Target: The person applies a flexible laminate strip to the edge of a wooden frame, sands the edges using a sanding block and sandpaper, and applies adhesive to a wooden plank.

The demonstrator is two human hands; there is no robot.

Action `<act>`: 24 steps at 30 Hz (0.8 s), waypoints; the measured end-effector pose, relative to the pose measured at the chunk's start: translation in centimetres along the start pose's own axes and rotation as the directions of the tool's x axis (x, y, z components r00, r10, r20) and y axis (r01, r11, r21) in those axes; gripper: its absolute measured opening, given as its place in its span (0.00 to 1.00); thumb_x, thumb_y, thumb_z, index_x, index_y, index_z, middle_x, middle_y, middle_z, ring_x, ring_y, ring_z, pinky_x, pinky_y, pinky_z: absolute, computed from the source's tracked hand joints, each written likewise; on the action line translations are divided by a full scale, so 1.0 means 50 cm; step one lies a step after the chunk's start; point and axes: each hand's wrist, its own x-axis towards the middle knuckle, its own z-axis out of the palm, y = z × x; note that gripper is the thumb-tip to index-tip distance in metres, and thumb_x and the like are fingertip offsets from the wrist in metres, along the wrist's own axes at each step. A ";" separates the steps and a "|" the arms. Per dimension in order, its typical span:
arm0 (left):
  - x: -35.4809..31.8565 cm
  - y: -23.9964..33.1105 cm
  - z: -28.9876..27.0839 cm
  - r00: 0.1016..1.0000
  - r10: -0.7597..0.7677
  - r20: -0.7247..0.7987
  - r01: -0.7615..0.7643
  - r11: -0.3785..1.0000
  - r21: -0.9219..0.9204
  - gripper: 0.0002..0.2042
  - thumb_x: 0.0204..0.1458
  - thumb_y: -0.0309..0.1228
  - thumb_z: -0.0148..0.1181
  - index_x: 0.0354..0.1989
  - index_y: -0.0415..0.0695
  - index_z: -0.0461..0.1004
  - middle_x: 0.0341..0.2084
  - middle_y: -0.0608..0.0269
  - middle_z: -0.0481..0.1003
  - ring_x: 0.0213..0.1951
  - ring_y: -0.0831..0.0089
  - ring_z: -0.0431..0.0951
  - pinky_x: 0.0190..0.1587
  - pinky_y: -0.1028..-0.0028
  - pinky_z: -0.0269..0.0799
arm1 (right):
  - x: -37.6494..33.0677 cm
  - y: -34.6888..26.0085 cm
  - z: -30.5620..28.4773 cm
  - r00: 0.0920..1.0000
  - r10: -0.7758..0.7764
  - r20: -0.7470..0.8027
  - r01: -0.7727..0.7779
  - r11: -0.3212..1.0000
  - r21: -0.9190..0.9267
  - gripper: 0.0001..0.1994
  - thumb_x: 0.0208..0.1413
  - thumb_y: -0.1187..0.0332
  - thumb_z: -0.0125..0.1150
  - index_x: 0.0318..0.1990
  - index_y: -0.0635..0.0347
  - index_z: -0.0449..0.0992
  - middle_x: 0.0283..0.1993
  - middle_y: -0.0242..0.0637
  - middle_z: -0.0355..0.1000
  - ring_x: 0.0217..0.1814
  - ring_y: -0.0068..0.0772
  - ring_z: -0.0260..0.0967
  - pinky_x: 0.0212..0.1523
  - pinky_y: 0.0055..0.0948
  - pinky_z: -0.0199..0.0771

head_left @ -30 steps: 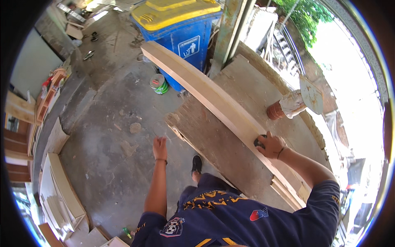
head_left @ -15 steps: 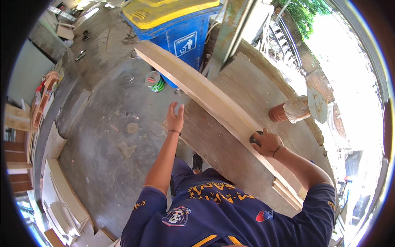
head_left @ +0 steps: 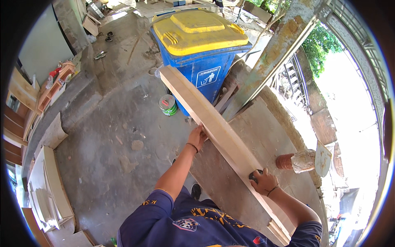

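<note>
A long pale wooden beam point(head_left: 222, 131) runs slantwise from the blue bin down toward my right side, above a broad worn board. My left hand point(head_left: 197, 138) has hold of its near long edge around the middle, with the fingertips partly hidden against the wood. Farther down the beam, my right hand point(head_left: 265, 182) is closed over a dark rounded object point(head_left: 256, 176) resting on the upper face. Its exact kind is covered by the fingers.
A blue bin point(head_left: 187, 76) with a yellow lid stands past the beam's far end, beside a paint can point(head_left: 168, 104). To the right are a rusty post point(head_left: 273, 61) and a reddish cylinder with wrapping point(head_left: 294, 161). Wooden panels point(head_left: 47, 187) lean at left.
My left hand has gone from hanging open in the air, left of the beam, to gripping its edge. The right hand stays on the dark object. The view has tilted up.
</note>
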 end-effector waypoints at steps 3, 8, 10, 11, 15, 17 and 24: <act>0.003 0.006 -0.016 0.999 -0.050 0.010 0.050 0.999 -0.009 0.15 0.61 0.45 0.53 0.45 0.45 0.67 0.40 0.63 0.73 0.44 0.69 0.75 0.50 0.65 0.71 | 0.031 -0.014 -0.015 1.000 -0.004 0.004 0.004 1.000 0.014 0.20 0.55 0.49 0.54 0.50 0.46 0.69 0.43 0.57 0.67 0.35 0.56 0.75 0.33 0.49 0.76; 0.007 0.010 -0.030 0.993 -0.099 0.061 0.099 0.995 0.007 0.13 0.62 0.45 0.51 0.40 0.48 0.67 0.39 0.66 0.73 0.43 0.71 0.75 0.49 0.66 0.73 | 0.087 -0.039 -0.034 0.999 -0.044 -0.010 0.044 0.999 -0.006 0.20 0.54 0.48 0.54 0.50 0.45 0.70 0.43 0.57 0.67 0.36 0.56 0.75 0.34 0.49 0.76; 0.009 0.013 -0.035 0.988 -0.125 0.088 0.126 0.992 0.000 0.13 0.63 0.44 0.50 0.41 0.48 0.66 0.39 0.66 0.73 0.44 0.71 0.76 0.50 0.66 0.74 | 0.109 -0.052 -0.051 0.999 -0.051 0.005 0.051 0.999 0.003 0.20 0.54 0.48 0.54 0.50 0.45 0.70 0.43 0.57 0.67 0.36 0.56 0.75 0.34 0.49 0.76; 0.011 0.015 -0.037 0.985 -0.138 0.102 0.139 0.990 -0.003 0.12 0.63 0.44 0.50 0.41 0.48 0.66 0.39 0.67 0.73 0.44 0.71 0.76 0.50 0.66 0.74 | 0.119 -0.058 -0.056 0.999 -0.049 0.005 0.049 0.999 0.006 0.20 0.54 0.48 0.54 0.50 0.45 0.70 0.43 0.57 0.67 0.36 0.56 0.75 0.34 0.49 0.76; 0.008 0.027 -0.031 0.977 -0.186 0.104 0.185 0.983 0.020 0.11 0.63 0.42 0.50 0.43 0.48 0.65 0.40 0.67 0.73 0.44 0.71 0.76 0.51 0.67 0.75 | 0.157 -0.077 -0.067 0.999 -0.053 -0.003 0.053 0.999 0.013 0.19 0.54 0.48 0.54 0.49 0.45 0.70 0.44 0.57 0.67 0.36 0.56 0.75 0.34 0.49 0.76; 0.011 0.028 -0.039 0.973 -0.198 0.117 0.196 0.980 0.033 0.12 0.62 0.42 0.52 0.45 0.48 0.64 0.41 0.67 0.73 0.45 0.71 0.76 0.51 0.67 0.75 | 0.182 -0.089 -0.076 0.997 -0.072 -0.013 0.072 0.997 0.009 0.19 0.54 0.48 0.54 0.48 0.45 0.70 0.44 0.57 0.66 0.36 0.56 0.75 0.34 0.49 0.76; 0.026 0.023 -0.056 0.955 -0.248 0.163 0.238 0.968 0.076 0.18 0.58 0.44 0.57 0.49 0.47 0.64 0.46 0.65 0.72 0.47 0.70 0.76 0.53 0.67 0.74 | 0.264 -0.135 -0.120 0.995 -0.097 -0.014 0.097 0.995 0.000 0.19 0.54 0.48 0.54 0.48 0.44 0.70 0.44 0.57 0.66 0.36 0.56 0.75 0.34 0.48 0.76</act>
